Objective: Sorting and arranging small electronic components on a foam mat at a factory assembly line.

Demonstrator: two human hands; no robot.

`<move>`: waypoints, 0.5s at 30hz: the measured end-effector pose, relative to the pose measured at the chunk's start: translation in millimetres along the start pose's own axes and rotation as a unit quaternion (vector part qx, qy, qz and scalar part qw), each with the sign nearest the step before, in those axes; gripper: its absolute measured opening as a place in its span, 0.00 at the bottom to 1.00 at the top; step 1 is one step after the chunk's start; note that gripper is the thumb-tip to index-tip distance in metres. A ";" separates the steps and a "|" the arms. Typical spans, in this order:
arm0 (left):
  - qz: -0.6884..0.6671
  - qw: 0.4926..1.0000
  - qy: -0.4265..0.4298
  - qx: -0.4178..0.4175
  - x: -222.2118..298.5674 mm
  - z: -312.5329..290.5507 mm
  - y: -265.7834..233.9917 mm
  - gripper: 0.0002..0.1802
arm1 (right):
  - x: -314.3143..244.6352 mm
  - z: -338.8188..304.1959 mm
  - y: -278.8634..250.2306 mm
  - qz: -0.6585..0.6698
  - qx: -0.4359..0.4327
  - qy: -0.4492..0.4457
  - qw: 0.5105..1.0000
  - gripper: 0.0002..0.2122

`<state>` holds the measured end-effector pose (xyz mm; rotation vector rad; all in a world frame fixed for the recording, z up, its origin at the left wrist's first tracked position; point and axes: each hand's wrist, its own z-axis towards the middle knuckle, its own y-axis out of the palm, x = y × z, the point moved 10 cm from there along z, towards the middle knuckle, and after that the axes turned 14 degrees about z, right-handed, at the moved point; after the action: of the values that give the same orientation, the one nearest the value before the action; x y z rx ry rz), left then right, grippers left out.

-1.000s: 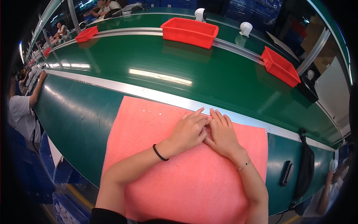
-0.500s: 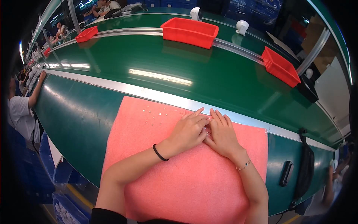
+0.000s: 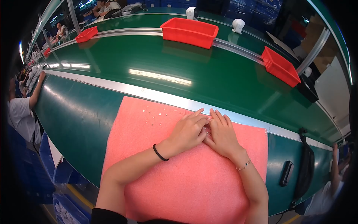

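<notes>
Head view: tiny clear beads are being pressed on the pink foam mat under the left hand and right hand; whether anything's pinched can't be told. Scattered beads are left ungathered.

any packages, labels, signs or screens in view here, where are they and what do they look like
No labels, signs or screens can be made out.
Nearest to packaging: three open red bins along the far rail of the green belt.
Blue crates at lower left, under the table edge.
</notes>
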<state>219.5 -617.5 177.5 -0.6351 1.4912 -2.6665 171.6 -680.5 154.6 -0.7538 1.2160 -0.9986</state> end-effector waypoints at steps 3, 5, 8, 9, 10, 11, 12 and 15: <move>0.000 1.000 0.001 0.000 0.8 0.1 -0.9 0.13 | -0.2 -0.1 -0.3 -0.001 0.000 -0.001 1.000 0.25; 0.001 1.000 0.000 -0.001 0.6 0.1 -0.6 0.13 | -0.2 -0.1 -0.3 0.000 0.000 0.000 1.000 0.25; 0.003 1.000 0.000 -0.001 0.0 -0.1 0.4 0.12 | -0.1 0.0 -0.2 -0.002 0.000 0.001 1.000 0.25; 0.002 1.000 -0.001 -0.001 0.1 0.0 0.2 0.12 | -0.6 0.1 -0.6 -0.002 0.000 0.000 1.000 0.25; 0.002 1.000 -0.002 -0.001 0.0 0.0 0.1 0.12 | -0.9 0.2 -0.7 -0.002 0.000 0.000 1.000 0.25; 0.002 1.000 -0.002 -0.001 -0.3 -0.1 0.3 0.12 | -0.8 0.2 -0.3 -0.002 0.000 0.000 1.000 0.25; 0.003 1.000 0.001 0.002 0.1 0.0 -0.1 0.12 | -0.4 0.1 -0.1 -0.002 -0.001 0.000 1.000 0.25; 0.003 1.000 0.001 0.004 1.1 0.5 -2.2 0.13 | -0.4 -0.2 -0.3 -0.003 0.001 -0.001 1.000 0.25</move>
<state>219.1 -616.9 179.8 -0.6271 1.4789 -2.6689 171.4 -680.2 155.0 -0.7565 1.2111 -1.0033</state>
